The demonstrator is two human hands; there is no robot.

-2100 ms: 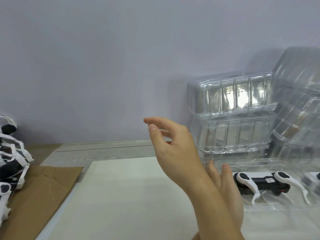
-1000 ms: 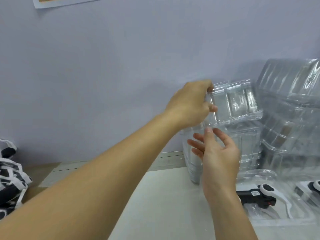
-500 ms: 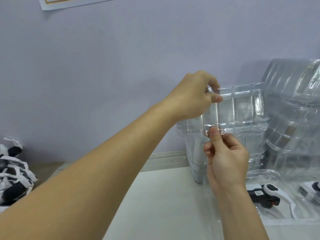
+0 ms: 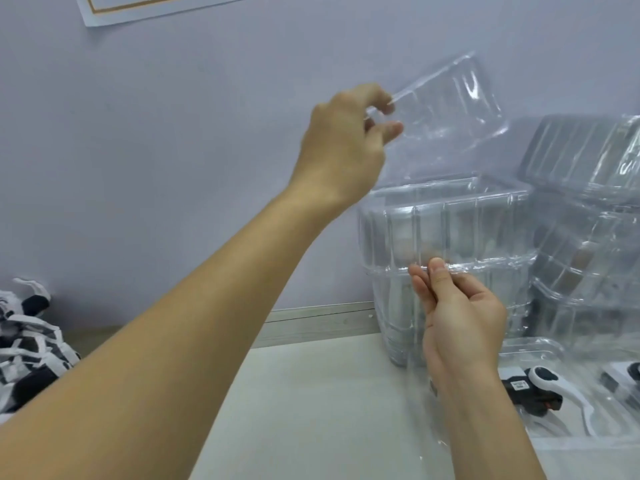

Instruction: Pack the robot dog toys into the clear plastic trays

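Observation:
My left hand (image 4: 343, 147) pinches the corner of one clear plastic tray (image 4: 450, 102) and holds it tilted in the air above a stack of clear trays (image 4: 450, 230) against the wall. My right hand (image 4: 457, 313) pinches the front rim of the stack's top tray between thumb and fingers. A black and white robot dog toy (image 4: 540, 393) lies in a flat clear tray (image 4: 568, 441) at the lower right. A pile of black and white robot dog toys (image 4: 24, 344) sits at the far left.
A second, leaning stack of clear trays (image 4: 588, 216) stands at the right against the lilac wall. A white board (image 4: 311, 410) covers the table in front of me. A paper sheet (image 4: 138, 8) hangs on the wall at the top left.
My left hand has lifted one tray up off the stack and tilted it, while my right hand keeps hold of the stack's rim below. Two seconds ago both hands were low and empty.

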